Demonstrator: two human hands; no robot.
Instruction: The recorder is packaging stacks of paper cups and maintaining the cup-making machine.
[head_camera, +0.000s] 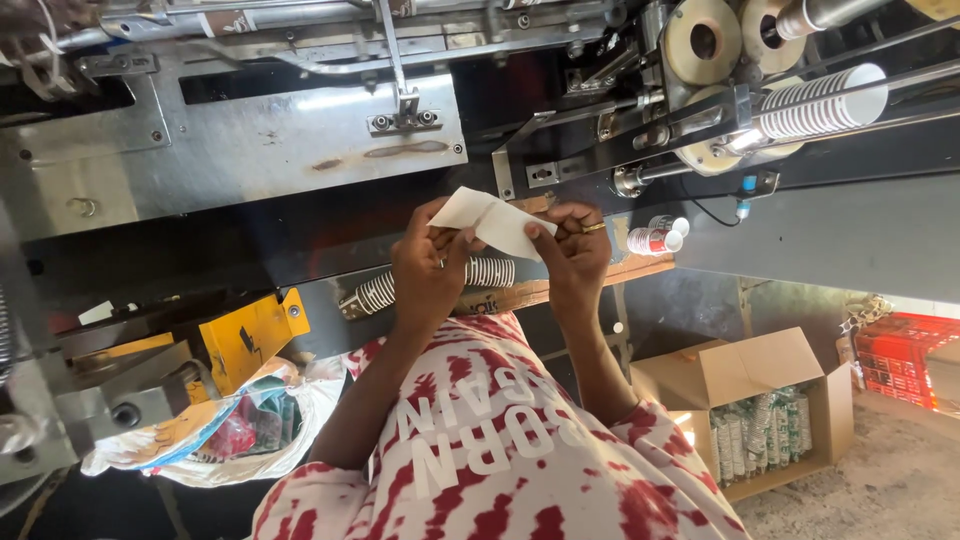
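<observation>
Both hands, left hand (428, 268) and right hand (572, 250), pinch a white paper blank (492, 222) with fingers closed; nearby open cardboard box (760, 375) holds sleeved paper cup stacks (762, 428).

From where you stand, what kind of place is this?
Probably a small paper-cup workshop. A metal machine carries a row of nested cups, a cardboard box on the floor holds bagged cup stacks, and both hands hold a flat white paper blank.
</observation>
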